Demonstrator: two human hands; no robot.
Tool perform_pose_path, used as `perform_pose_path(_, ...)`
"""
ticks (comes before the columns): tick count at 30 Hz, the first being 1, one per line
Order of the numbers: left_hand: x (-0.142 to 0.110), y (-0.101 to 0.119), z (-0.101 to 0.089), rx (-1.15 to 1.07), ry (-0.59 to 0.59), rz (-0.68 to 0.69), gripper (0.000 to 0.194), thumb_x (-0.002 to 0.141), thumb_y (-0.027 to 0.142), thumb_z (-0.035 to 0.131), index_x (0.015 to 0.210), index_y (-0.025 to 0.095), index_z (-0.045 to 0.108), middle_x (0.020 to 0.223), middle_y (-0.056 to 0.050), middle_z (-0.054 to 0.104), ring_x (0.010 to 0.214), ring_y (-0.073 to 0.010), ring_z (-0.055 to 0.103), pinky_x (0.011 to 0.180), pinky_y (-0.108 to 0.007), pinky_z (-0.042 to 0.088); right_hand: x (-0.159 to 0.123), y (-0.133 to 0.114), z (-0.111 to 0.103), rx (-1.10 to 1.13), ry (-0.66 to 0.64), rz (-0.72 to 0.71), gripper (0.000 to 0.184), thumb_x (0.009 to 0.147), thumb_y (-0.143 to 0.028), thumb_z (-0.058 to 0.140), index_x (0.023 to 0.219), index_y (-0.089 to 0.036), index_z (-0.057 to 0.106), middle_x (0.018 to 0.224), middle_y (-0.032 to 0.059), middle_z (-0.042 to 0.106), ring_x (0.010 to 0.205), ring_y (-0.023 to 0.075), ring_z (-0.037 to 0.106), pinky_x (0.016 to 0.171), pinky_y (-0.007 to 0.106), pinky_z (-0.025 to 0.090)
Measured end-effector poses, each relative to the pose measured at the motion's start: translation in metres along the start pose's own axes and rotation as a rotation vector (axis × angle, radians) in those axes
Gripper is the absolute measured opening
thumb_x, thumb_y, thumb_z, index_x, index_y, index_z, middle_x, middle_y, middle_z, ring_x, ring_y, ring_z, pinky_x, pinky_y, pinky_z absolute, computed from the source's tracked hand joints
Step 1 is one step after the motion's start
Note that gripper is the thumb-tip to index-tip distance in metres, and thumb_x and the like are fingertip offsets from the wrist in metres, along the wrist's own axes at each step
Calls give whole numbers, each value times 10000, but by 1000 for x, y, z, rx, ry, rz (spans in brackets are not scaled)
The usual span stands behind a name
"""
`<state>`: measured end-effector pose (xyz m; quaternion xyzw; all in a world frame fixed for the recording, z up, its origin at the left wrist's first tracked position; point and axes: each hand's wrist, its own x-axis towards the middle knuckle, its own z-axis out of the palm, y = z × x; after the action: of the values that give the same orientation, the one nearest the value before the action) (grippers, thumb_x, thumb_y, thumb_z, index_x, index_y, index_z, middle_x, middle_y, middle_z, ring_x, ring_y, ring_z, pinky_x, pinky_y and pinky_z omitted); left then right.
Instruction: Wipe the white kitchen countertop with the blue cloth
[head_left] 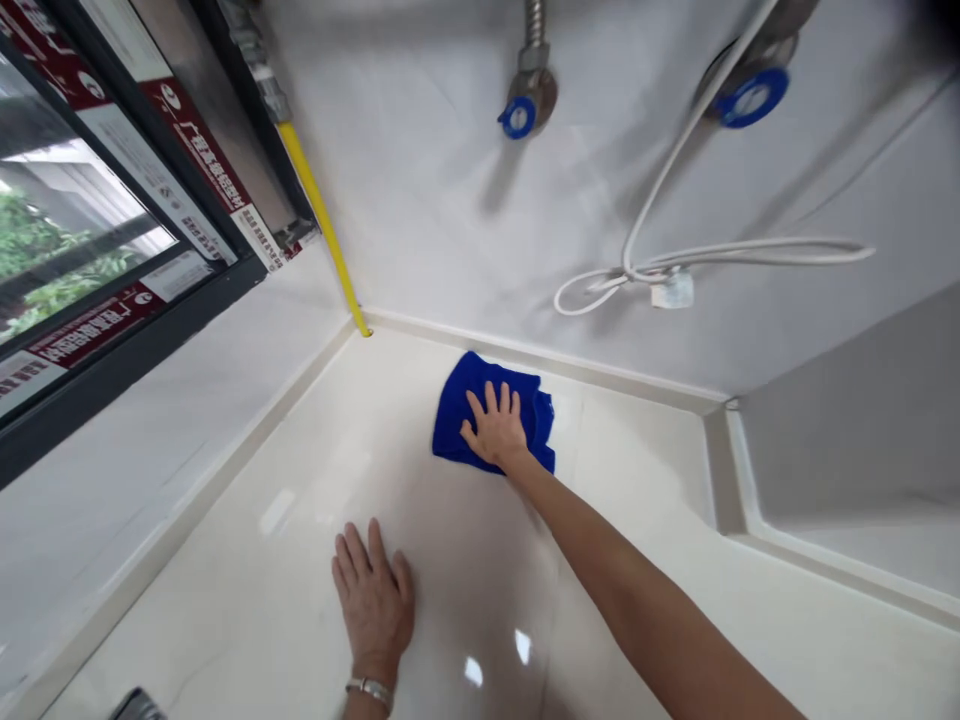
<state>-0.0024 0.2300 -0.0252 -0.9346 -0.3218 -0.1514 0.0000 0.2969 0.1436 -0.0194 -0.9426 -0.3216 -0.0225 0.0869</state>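
Observation:
My right hand (pixel 495 428) lies flat with fingers spread on a blue cloth (pixel 456 405), pressing it onto the glossy white countertop (pixel 262 600) near the back wall. My left hand (pixel 375 598) rests palm down on the bare countertop closer to me, fingers stretched out and holding nothing. A metal bracelet (pixel 369 688) sits on the left wrist.
A white wall rises behind the counter with two blue-ringed pipe fittings (pixel 519 115) and a looped white cable with a plug (pixel 673 288). A yellow pipe (pixel 322 225) runs down into the corner. A dark-framed window (pixel 90 240) fills the left. A raised ledge (pixel 825 560) is at right.

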Motion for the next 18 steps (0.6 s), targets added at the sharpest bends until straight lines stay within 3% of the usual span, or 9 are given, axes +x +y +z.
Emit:
perform_pose_path(4,0,-1,0,7,-16,-9,589,946,301,425,1488,86,342,1576,-289,288,1515,-415,162,1166,-629,330,12,-48,1,83,-32,-253,632,947,-463,425,1535,-249,329,1625,121,240,1492,429,117,1189,628,115)
perform_pose_path(8,-2,-3,2,-17,-2,-17,565,966,280,386,1505,130,315,1594,-258,282,1525,-387,152,1175,-617,333,-10,-75,-6,146,-70,-546,603,913,-400,511,1499,-332,388,1621,46,277,1501,335,166,1223,521,139)
perform_pose_path(12,-4,-6,5,-77,18,-58,586,979,309,358,1533,169,229,1599,-219,305,1528,-356,169,1192,-611,321,-59,-73,-17,249,-116,-725,633,888,-352,534,1502,-302,387,1619,65,277,1508,331,134,1224,544,140)
perform_pose_path(18,-5,-8,7,-158,13,-76,575,969,393,382,1508,201,320,1623,-215,245,1529,-378,154,1201,-623,291,-171,-56,-27,280,-164,-647,747,836,-269,547,1538,-314,296,1650,48,178,1518,347,85,1220,602,145)
